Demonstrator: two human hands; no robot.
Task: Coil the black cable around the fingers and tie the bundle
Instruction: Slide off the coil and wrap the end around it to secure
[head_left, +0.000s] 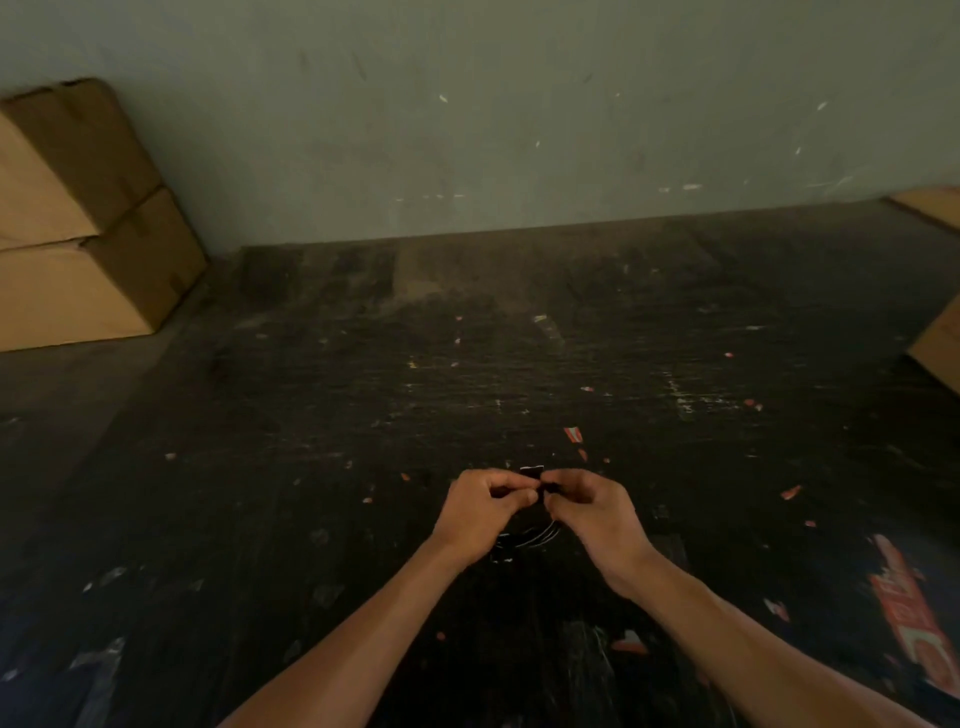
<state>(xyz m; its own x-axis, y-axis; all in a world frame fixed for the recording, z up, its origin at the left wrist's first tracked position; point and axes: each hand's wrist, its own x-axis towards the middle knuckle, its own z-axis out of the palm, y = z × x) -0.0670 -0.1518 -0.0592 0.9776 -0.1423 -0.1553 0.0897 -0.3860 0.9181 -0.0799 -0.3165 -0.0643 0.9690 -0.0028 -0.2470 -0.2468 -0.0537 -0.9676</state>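
1. Now the left hand (480, 512) and right hand (592, 512) are meeting fingertip to fingertip, both pinching the black cable (535, 480).
2. Its loops are hanging between the wrists — just above the dark, scuffed surface (363, 415).

black cable (524, 540): mostly lost against the dark table (311, 467), only thin glints of a few loops show below and between the hands. Loop count unreadable. Top of the bundle sits behind the fingertips of the left hand (480, 506) and right hand (592, 512), so can't tell if a tie or knot exists. Small dark bit poking above the fingertips, too small to identify. Both forearms cut off by bottom edge. Boxes (78, 234) cut by left edge, red-printed sheet (909, 623) blurred, unreadable.
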